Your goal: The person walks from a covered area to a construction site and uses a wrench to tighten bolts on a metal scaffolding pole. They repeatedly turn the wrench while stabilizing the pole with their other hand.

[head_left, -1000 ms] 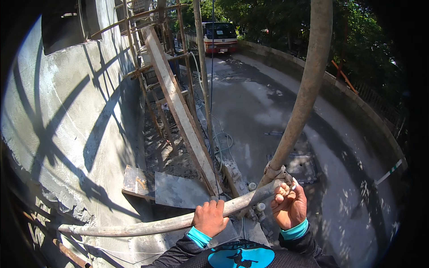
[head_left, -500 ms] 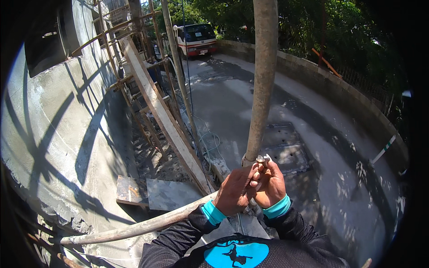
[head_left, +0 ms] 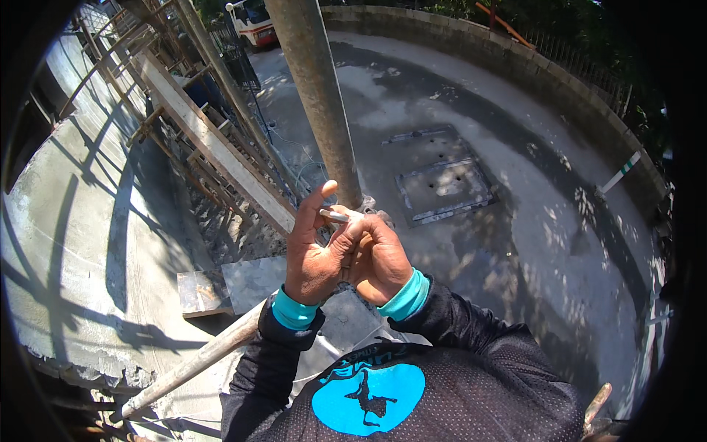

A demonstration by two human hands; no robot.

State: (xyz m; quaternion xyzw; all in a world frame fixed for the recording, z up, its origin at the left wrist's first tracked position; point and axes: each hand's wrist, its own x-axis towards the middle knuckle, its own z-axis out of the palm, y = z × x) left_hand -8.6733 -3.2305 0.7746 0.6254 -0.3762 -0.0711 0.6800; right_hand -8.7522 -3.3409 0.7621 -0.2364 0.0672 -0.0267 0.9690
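My left hand (head_left: 313, 258) and my right hand (head_left: 379, 258) are raised together in front of my chest. A short, thin white stick (head_left: 334, 215), like a cigarette, juts from the pinched fingertips of my right hand toward the left. My left index finger points up, apart from the thumb, beside the stick. The left thumb rests against the right fingers, while the other left fingers are mostly hidden. Just beyond my hands stands a thick, weathered metal pole (head_left: 317, 96) with a clamp (head_left: 376, 209) near its lower visible end.
A slanted pole (head_left: 199, 361) runs low at my left, near a flat board (head_left: 202, 292). Further left are bamboo scaffolding, a long plank (head_left: 213, 144) and a curved concrete wall (head_left: 81, 243). Below lies a road with covers (head_left: 445, 184); a truck (head_left: 258, 26) stands far off.
My hands have shifted left and nearer in view as the view tilted down. The left index finger has lifted away from the cupped hands, and the white stick now shows.
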